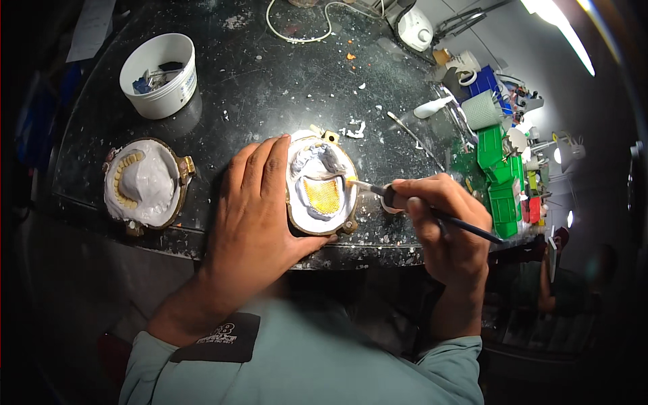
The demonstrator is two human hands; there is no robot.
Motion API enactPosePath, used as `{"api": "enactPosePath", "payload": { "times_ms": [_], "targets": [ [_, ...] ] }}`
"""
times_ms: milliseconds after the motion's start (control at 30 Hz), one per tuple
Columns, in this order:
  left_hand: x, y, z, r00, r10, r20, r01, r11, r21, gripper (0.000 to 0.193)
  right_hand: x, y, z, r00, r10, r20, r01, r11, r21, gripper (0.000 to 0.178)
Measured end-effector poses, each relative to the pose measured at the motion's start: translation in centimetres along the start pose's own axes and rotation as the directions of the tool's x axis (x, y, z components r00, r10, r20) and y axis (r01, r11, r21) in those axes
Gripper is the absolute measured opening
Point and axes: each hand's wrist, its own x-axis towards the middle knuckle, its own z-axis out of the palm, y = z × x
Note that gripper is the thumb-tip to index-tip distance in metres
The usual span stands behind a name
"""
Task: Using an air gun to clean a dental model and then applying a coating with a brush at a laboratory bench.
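A dental flask half [345, 212], filled with white plaster, lies on the bench near its front edge. A dental cast with a golden mesh plate [321, 195] is set in that plaster. My left hand [253, 202] grips the flask from its left side, thumb along the near rim. Pinched in my right hand [449, 223] is a small brush [368, 187] with a dark handle. Its tip meets the plaster at the right of the mesh. Under my right fingers a small round pot [391, 200] is mostly hidden. Another flask half [150, 182], holding a row of yellowish teeth, sits at the left.
Behind the left flask stands a white tub [158, 75] with scraps inside. Plaster crumbs and a thin stick [415, 140] lie on the dark bench [263, 88]. Green bins [498, 179] and a white squeeze bottle [432, 107] are at the right. Beyond, another person [550, 277] is dimly visible.
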Motion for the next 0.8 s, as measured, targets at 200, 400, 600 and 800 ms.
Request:
{"api": "enactPosePath", "payload": {
  "times_ms": [200,400,600,800],
  "targets": [
    [0.0,0.2,0.0,0.998,0.018,-0.053,-0.02,0.999,-0.036,0.11,-1.6,-0.3,-4.1,0.953,0.082,-0.291,-0.022,0.979,0.202,0.015],
    [0.3,0.5,0.1,0.999,0.024,-0.022,-0.024,1.0,-0.013,0.109,-3.0,2.5,-6.6,0.917,0.181,-0.356,-0.131,0.978,0.16,0.022],
    [-0.3,0.2,-0.1,0.996,0.042,-0.073,-0.046,0.998,-0.049,0.109,-4.7,5.4,-5.0,0.933,0.254,-0.254,-0.205,0.957,0.205,0.023],
    [-1.0,0.2,-0.6,0.981,0.141,-0.133,-0.146,0.989,-0.03,0.113,-6.5,8.7,-0.6,0.629,0.727,-0.276,-0.467,0.636,0.614,0.031]
  ]
}}
